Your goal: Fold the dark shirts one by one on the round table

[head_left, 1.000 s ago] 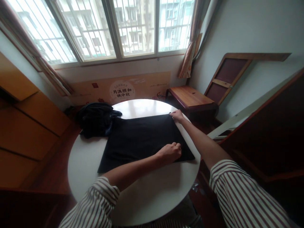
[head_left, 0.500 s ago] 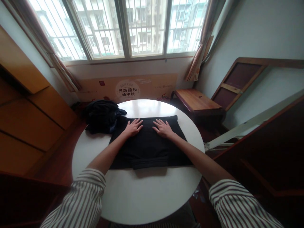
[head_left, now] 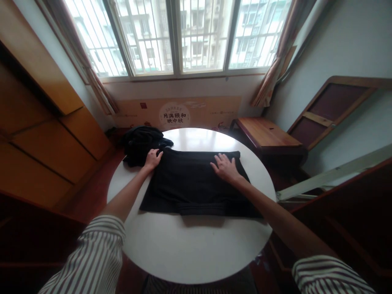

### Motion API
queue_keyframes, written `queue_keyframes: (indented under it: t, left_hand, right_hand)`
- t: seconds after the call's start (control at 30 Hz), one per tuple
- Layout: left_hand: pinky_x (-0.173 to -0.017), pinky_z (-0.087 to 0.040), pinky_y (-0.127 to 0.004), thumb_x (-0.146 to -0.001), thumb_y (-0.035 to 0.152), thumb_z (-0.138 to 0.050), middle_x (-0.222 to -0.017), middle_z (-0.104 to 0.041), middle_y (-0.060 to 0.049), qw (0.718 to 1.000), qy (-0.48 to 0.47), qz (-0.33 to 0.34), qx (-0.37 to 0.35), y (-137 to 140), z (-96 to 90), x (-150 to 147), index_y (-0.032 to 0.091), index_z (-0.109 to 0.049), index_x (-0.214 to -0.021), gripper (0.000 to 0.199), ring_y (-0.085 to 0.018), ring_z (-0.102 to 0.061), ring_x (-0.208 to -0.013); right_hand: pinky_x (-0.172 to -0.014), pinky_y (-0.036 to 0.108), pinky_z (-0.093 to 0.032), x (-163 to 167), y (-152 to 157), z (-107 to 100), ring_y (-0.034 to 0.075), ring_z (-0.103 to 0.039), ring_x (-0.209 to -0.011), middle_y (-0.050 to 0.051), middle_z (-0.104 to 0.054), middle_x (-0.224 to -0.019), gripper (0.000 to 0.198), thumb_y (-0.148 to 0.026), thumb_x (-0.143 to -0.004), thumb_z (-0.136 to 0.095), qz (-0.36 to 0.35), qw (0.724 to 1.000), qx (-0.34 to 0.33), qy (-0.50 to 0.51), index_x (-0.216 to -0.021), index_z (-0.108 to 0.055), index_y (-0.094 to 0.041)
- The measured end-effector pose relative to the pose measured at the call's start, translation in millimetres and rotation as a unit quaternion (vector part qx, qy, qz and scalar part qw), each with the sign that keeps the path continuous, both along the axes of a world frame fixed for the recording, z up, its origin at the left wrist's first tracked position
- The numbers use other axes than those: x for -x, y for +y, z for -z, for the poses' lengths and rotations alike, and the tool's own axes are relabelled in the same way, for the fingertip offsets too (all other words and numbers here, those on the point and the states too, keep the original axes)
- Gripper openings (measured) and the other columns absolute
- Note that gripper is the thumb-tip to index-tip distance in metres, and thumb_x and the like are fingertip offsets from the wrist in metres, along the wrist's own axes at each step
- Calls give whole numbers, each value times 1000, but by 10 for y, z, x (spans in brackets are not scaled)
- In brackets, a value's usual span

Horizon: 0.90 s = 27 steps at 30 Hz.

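Observation:
A black garment [head_left: 196,177] lies spread on a round white table [head_left: 199,249], folded, with a ribbed band along its near edge. My left hand [head_left: 153,159] is at the garment's far left corner, beside a heap of dark clothes [head_left: 139,143]. Its fingers bend slightly, with the thumb apart from them; whether cloth lies between them is unclear. Flat on the upper right part of the garment rests my right hand [head_left: 226,168], fingers spread.
Beyond the table a cardboard panel [head_left: 211,108] leans under the window. A wooden bench [head_left: 269,132] stands at the back right, and wooden cabinets [head_left: 39,143] line the left. A pale metal bar [head_left: 333,175] slants close to the table's right edge.
My left hand has slid left from the middle of the garment to its far left corner. The right hand has shifted slightly right across the cloth. The camera view has turned a little left.

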<state>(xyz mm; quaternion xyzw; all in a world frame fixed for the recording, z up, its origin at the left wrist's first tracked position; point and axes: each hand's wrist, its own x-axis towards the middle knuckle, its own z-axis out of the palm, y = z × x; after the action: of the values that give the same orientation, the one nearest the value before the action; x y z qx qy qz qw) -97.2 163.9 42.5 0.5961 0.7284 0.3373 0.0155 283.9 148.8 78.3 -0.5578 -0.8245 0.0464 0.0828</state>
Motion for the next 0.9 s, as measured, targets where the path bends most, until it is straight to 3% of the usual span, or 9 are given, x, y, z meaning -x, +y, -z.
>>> queue_keyframes:
  t: [0.13,0.23,0.47,0.63,0.77,0.9]
  left_hand:
    - [-92,-51,-33,-86,42,-63,-100,-71,-12,999,-33,-7,4,113,-55,95,13,-73,-111,39,-24,-66,-94]
    - [-84,-52,-30,-82,39,-68,-92,-73,-10,998,-63,-14,19,218,-64,81,14,-75,-109,38,-22,-68,-86]
    - [-80,-53,-27,-80,30,-68,-92,-76,-11,992,-111,-33,51,369,-105,112,12,-78,-93,25,-22,-70,-84]
    - [-81,-53,-28,-79,30,-68,-93,-76,-12,992,-102,-40,65,338,-218,100,11,-77,-94,26,-22,-71,-86]
    - [-85,-51,-30,-84,33,-64,-96,-75,-12,995,-54,-36,71,-3,-333,20,14,-75,-101,28,-24,-70,-91]
    - [-80,-51,-35,-90,47,-55,-87,-74,-15,983,94,-49,151,-673,-376,-90,15,-75,-88,37,-31,-71,-87]
  right_hand:
    - [-114,53,-31,640,-690,-204,27,-45,-137,14,-49,-148,53,-51,-101,-37,-239,965,35,99,-138,-55,-17]
    - [-114,55,-31,1011,-988,-231,29,-44,-137,12,-49,-149,53,-52,-101,-38,-325,937,45,120,-140,-53,-21]
    - [-114,67,-15,1257,-1038,76,36,-18,-149,12,-25,-162,68,-63,-98,-33,-365,923,101,74,-153,-37,-23]
    - [-118,61,-10,1204,-1126,214,32,-16,-150,11,-25,-161,63,-59,-100,-32,-375,919,95,70,-150,-42,-23]
    - [-117,57,-22,1148,-1122,112,30,-31,-145,11,-40,-155,59,-56,-101,-32,-354,921,120,113,-147,-46,-22]
    - [-114,42,-35,907,-989,-32,24,-47,-136,11,-52,-147,52,-47,-103,-32,-320,929,106,153,-142,-53,-19]
